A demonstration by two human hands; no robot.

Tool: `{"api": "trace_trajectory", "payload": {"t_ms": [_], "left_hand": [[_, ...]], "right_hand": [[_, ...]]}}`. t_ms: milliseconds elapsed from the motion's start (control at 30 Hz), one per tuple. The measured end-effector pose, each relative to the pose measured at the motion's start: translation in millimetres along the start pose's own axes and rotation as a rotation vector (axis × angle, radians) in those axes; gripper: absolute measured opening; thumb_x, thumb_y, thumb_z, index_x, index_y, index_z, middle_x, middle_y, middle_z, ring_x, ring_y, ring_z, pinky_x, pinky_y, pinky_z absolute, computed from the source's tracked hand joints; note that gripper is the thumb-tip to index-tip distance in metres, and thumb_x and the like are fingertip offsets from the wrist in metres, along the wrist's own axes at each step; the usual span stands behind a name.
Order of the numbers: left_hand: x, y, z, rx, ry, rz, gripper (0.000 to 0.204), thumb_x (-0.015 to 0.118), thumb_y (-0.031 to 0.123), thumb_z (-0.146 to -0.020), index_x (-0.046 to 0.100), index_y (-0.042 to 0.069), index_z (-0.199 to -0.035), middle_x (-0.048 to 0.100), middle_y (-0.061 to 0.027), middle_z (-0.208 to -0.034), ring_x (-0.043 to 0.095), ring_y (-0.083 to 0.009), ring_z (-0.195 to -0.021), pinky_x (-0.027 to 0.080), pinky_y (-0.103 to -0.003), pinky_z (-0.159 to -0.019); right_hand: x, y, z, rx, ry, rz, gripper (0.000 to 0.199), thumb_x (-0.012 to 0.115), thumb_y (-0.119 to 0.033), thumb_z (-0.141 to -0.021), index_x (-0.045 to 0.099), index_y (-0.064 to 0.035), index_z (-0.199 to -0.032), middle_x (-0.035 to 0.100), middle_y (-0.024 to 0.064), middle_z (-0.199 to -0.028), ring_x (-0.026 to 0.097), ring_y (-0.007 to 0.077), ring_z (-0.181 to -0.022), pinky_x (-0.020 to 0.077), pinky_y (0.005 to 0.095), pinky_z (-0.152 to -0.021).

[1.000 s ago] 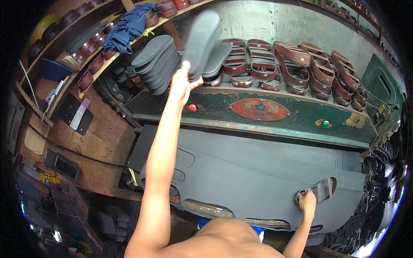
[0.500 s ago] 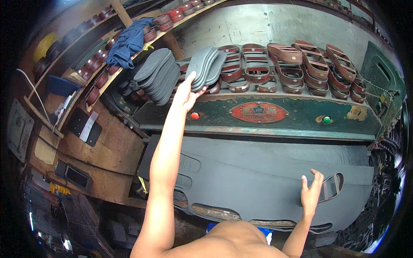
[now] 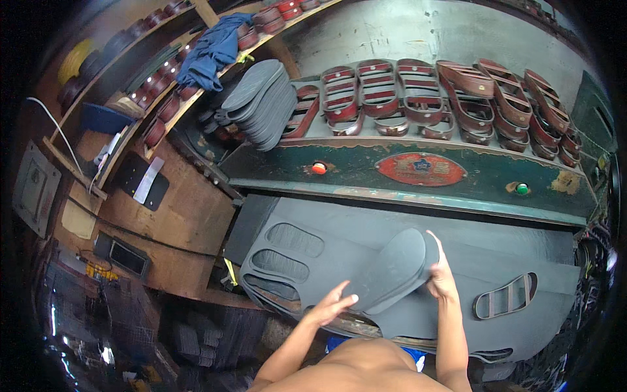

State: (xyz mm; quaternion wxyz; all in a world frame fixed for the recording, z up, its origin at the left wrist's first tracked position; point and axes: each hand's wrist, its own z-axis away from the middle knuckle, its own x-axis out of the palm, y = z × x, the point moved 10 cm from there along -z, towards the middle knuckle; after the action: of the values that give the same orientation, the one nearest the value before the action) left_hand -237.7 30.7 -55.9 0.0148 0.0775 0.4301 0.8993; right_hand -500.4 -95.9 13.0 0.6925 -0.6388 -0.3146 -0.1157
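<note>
A small stack of grey sole-shaped cutouts (image 3: 390, 271) is held between both hands above a large grey rubber sheet (image 3: 366, 228). My left hand (image 3: 333, 304) supports the near end from below with fingers spread. At the far end, my right hand (image 3: 442, 277) grips the stack. The sheet shows several sole-shaped holes (image 3: 294, 239) at its left. A metal cutting die (image 3: 506, 297) lies on the sheet to the right of my right hand.
A green press (image 3: 418, 173) with a red button (image 3: 319, 168) and a green button (image 3: 521, 189) spans the back. Red cutting dies (image 3: 418, 91) and a pile of grey soles (image 3: 261, 101) sit on top. Wooden shelves (image 3: 163, 85) stand at left, with a blue cloth (image 3: 212, 49).
My left hand came down from the pile of soles on top of the press. Both hands now hold a stack of cutouts over the sheet. My right hand left the die.
</note>
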Motion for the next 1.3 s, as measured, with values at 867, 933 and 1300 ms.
{"api": "trace_trajectory", "payload": {"t_ms": [867,933,1300], "left_hand": [[36.5,44.9,-20.5,0.812,0.197,-0.628,0.089,0.085,0.008,-0.079,0.037,0.004,-0.154,0.043,-0.0232,-0.142,0.046,-0.0384,-0.134,0.036,-0.047,-0.118],[41.6,51.6,-7.8,0.912,0.228,-0.747,0.085,0.088,0.01,-0.077,0.043,0.003,-0.149,0.048,-0.0234,-0.134,0.051,-0.0398,-0.126,0.041,-0.048,-0.111],[45.8,59.4,-3.8,0.959,0.208,-0.919,0.076,0.092,0.017,-0.074,0.05,0.0,-0.135,0.055,-0.0256,-0.125,0.056,-0.0428,-0.118,0.048,-0.047,-0.103]], "right_hand": [[-16.2,-13.4,49.8,-0.119,0.03,1.117,0.083,0.092,-0.012,-0.067,0.056,-0.0064,-0.141,0.056,0.0176,-0.131,0.055,0.0373,-0.126,0.0456,0.0444,-0.11],[-14.5,-19.1,57.7,-0.196,0.048,1.157,0.08,0.093,-0.01,-0.065,0.057,-0.0061,-0.136,0.057,0.0178,-0.127,0.058,0.0375,-0.12,0.0488,0.0451,-0.104],[-12.4,-5.5,68.4,-0.161,0.03,1.247,0.069,0.093,-0.014,-0.065,0.062,-0.0015,-0.125,0.062,0.0168,-0.121,0.061,0.0368,-0.116,0.0514,0.0433,-0.1]]}}
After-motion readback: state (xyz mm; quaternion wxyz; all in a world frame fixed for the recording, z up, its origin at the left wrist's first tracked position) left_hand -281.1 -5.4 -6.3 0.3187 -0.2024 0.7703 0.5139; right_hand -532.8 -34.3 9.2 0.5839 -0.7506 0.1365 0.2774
